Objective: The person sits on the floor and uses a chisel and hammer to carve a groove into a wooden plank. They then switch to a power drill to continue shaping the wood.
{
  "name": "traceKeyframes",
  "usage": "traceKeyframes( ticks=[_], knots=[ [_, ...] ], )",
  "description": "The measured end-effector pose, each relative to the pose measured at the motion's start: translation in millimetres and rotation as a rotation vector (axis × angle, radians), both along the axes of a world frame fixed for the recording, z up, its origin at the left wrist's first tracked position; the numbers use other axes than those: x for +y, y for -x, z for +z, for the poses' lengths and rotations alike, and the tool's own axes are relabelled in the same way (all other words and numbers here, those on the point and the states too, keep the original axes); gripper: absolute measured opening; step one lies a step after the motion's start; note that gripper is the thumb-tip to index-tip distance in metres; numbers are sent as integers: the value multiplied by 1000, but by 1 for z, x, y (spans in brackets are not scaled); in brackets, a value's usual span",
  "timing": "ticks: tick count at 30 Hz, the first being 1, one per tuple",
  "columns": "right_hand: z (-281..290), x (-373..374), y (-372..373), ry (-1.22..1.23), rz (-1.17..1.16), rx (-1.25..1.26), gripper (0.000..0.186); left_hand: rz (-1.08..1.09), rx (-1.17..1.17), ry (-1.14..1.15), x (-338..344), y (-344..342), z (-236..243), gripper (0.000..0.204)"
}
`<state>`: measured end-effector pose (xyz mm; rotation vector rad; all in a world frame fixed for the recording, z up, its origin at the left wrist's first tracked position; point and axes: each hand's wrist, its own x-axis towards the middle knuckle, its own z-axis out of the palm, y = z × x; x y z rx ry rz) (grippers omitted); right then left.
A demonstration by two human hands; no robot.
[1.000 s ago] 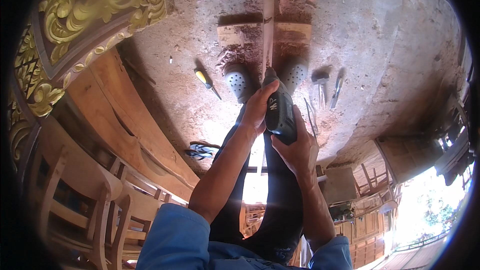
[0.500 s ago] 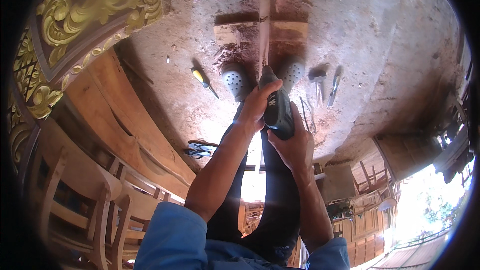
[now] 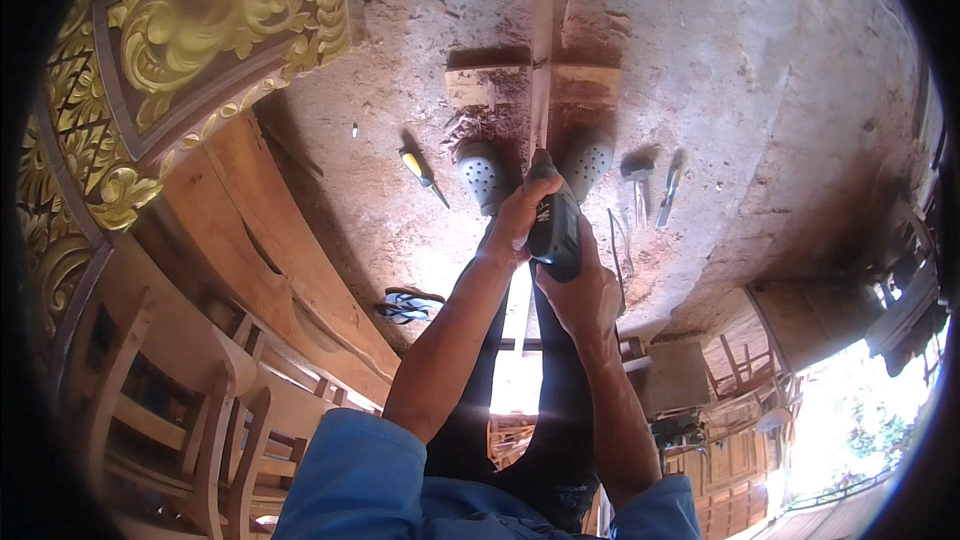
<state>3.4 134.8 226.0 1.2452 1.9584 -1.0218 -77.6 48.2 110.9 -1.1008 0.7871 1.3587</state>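
Note:
A dark power drill (image 3: 556, 240) is held in both hands between my knees, its nose pointing away from me. My left hand (image 3: 518, 216) is closed around its front part, the thumb lying across the top near the chuck. Around the rear end and handle my right hand (image 3: 588, 290) is wrapped; the handle itself is hidden. The drill's tip meets or hovers just over a long narrow wooden strip (image 3: 541, 20) running between my feet; contact cannot be made out. Under the strip lies a wooden crosspiece (image 3: 588, 86), with dark shavings nearby.
A yellow-handled screwdriver (image 3: 416, 166) lies left of my clogs (image 3: 483, 176). At the right are a hammer (image 3: 638, 180) and a chisel (image 3: 670, 190). Flip-flops (image 3: 408, 306), wooden boards (image 3: 270, 230), chairs (image 3: 215, 430) and a gold carved panel (image 3: 230, 20) occupy the left side.
The whole view has shifted a little, so the floor and tools appear slightly lower and to the right. Both hands keep the same hold on the drill, which stays over the strip.

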Motion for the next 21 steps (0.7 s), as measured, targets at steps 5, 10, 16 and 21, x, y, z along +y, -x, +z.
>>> traceKeyframes(
  ticks=[5,10,16,21],
  knots=[
    [-3,6,3,23,-13,-21,93,31,5,-35,-2,-1,-8,27],
    [-6,12,10,37,33,-103,93,30,1,-41,-2,0,-15,27],
    [-12,10,13,37,35,-84,92,54,-34,-67,-4,3,-20,25],
    [-14,11,14,40,55,-111,92,80,-40,-87,-9,-3,-29,29]
  ],
)
